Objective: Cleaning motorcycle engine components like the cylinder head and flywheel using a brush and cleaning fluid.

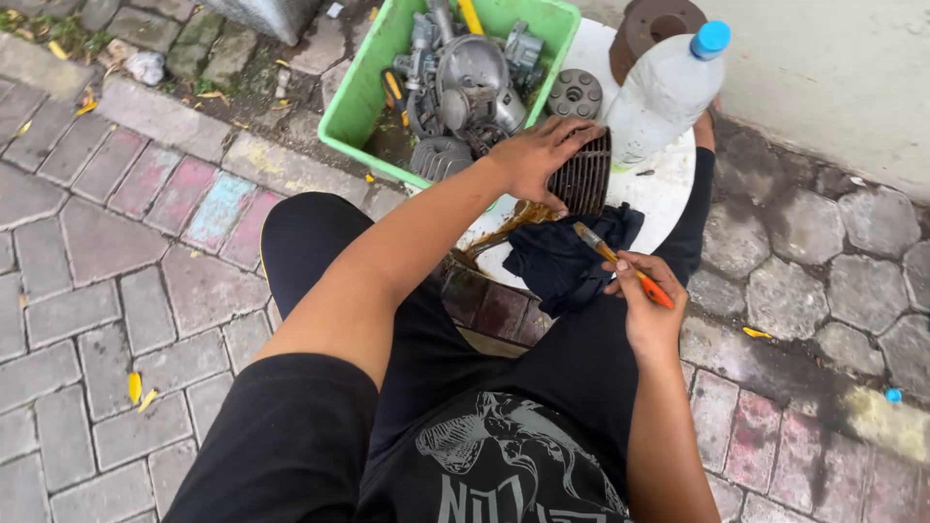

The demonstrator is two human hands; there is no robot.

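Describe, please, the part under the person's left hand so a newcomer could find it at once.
Start at the green plastic tub of metal engine parts. Right of it, on a white round surface, the left hand rests on a dark finned part; its parallel ribs set it apart.
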